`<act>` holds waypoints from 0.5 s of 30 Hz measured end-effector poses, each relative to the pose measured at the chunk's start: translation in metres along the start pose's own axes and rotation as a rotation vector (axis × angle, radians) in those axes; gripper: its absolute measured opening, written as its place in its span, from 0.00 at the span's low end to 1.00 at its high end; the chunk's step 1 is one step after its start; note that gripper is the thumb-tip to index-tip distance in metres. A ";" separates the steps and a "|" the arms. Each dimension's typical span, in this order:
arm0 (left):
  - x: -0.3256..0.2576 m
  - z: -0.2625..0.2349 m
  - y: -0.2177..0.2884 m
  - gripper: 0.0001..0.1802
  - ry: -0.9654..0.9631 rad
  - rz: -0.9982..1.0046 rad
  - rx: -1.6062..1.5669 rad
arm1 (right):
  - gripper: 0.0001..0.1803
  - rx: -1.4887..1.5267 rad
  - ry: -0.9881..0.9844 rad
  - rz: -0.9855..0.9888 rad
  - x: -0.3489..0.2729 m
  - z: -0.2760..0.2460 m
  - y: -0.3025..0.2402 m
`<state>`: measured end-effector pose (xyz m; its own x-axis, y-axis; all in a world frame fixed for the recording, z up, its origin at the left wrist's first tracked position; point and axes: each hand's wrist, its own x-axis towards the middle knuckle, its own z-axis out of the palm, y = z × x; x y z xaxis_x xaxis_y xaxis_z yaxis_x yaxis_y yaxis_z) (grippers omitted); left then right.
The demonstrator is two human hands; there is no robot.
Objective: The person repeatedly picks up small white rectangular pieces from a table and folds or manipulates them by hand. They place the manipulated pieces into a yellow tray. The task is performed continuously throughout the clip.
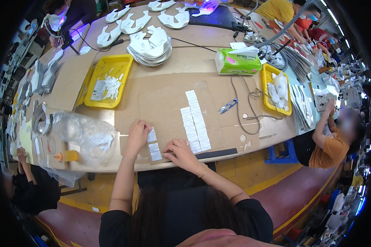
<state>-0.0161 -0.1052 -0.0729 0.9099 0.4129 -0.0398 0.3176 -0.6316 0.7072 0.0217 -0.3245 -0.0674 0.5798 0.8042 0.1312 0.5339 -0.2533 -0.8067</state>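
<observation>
White labels (pixel 196 119) are laid in two long columns on the cardboard-covered surface (pixel 169 61) — a shorter column (pixel 153 145) is judged barely begun. Its top label is pressed by the left hand (pixel 138 132); the right hand (pixel 180 153) rests flat, fingers together, beside it.

Factory workshop: shared worktable (pixel 185 66), stacked shoe cutouts (pixel 150 45)

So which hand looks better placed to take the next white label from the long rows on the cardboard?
Probably the right hand. It rests just beside the near end of the label rows, while the left hand sits farther off, pressing on the short column of labels.
</observation>
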 end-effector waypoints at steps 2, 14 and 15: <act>0.000 0.001 0.001 0.05 0.004 0.044 0.071 | 0.07 -0.018 -0.006 -0.004 0.000 -0.001 -0.001; 0.000 -0.017 -0.008 0.05 0.045 -0.076 -0.085 | 0.06 0.118 0.022 0.057 0.004 0.002 0.001; 0.001 -0.020 -0.008 0.05 0.056 -0.109 -0.114 | 0.06 0.150 0.003 0.124 0.005 0.001 0.000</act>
<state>-0.0233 -0.0872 -0.0647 0.8546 0.5125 -0.0837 0.3783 -0.5040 0.7764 0.0241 -0.3197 -0.0674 0.6376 0.7699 0.0274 0.3609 -0.2671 -0.8935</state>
